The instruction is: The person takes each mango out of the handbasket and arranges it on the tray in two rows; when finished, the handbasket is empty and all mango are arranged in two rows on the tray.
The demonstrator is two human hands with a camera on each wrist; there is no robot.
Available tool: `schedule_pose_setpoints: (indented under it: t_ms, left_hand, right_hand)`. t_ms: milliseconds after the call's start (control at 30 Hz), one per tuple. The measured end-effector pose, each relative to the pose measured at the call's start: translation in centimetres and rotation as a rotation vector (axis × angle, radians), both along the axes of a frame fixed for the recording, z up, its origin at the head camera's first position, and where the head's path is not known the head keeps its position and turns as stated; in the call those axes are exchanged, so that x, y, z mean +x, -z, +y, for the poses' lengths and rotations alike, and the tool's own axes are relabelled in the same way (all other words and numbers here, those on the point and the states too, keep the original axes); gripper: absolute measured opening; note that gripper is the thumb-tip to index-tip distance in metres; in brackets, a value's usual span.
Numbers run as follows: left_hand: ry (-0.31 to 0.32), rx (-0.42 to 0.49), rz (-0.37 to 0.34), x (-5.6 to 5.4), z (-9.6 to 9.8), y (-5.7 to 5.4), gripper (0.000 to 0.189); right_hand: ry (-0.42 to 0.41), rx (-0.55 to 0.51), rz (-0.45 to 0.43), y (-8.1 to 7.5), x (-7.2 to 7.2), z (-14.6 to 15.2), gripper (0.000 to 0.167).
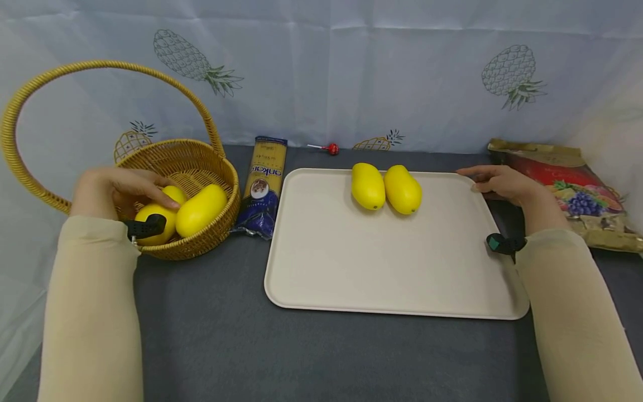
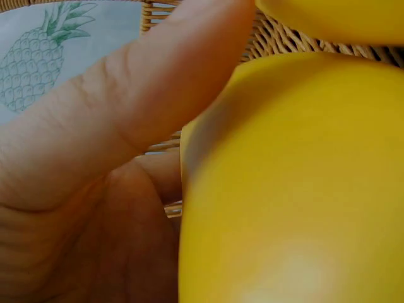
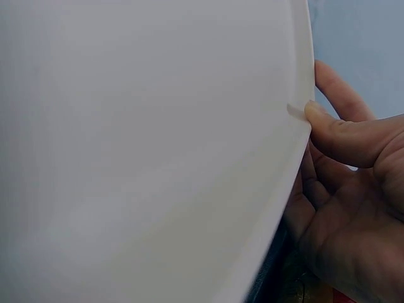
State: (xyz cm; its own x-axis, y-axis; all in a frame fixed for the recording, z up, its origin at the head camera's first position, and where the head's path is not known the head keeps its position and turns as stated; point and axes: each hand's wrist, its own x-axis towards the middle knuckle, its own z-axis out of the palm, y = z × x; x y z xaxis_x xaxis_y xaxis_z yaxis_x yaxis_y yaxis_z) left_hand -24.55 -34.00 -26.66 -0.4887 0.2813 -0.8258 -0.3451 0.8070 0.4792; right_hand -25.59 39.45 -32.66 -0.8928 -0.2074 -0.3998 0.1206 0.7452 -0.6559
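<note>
In the head view my left hand (image 1: 133, 187) reaches into a wicker basket (image 1: 226, 167) and grips a yellow mango (image 1: 153, 226). The left wrist view shows the thumb against the end of this mango (image 2: 290, 189), with other fingers partly hidden behind it. Another mango (image 1: 203, 211) lies beside it in the basket. My right hand (image 1: 502, 183) pinches the far right corner of a cream tray (image 1: 351, 268); in the right wrist view the thumb is on the rim and fingers are behind it. Two mangoes (image 1: 368, 187) (image 1: 403, 190) lie side by side at the tray's far edge.
A pasta packet (image 1: 263, 184) lies between basket and tray. Behind the tray is a red lollipop (image 1: 332, 148). A red and gold bag (image 1: 577, 190) with fruit pictures lies beyond my right hand. The basket's tall handle (image 1: 115, 64) arches over the left side.
</note>
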Motion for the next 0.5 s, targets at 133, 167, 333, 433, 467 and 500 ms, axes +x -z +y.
schedule_pose_setpoints:
  t_ms: [133, 167, 333, 433, 467, 500]
  left_hand:
    - [-0.011, -0.021, 0.0, 0.17, -0.14, 0.14, 0.093]
    - [-0.019, -0.026, -0.001, 0.21, -0.14, 0.19, 0.088]
    - [-0.028, -0.047, 0.003, 0.37, -0.02, 0.16, 0.068]
    - [-0.048, -0.049, 0.006, 0.43, -0.01, 0.11, 0.056]
    - [-0.048, -0.043, 0.011, 0.43, -0.03, 0.13, 0.056]
    - [-0.044, -0.037, 0.017, 0.42, -0.06, 0.14, 0.059]
  right_hand:
    - [0.009, -0.012, -0.001, 0.08, 0.02, 0.03, 0.056]
    - [0.011, -0.015, -0.001, 0.08, 0.03, 0.03, 0.056]
    - [0.016, -0.024, 0.001, -0.05, 0.13, -0.08, 0.055]
    - [0.017, -0.021, 0.001, -0.11, 0.16, -0.16, 0.055]
    - [0.016, -0.018, 0.001, -0.11, 0.16, -0.17, 0.056]
    - [0.016, -0.015, 0.001, -0.12, 0.16, -0.18, 0.056]
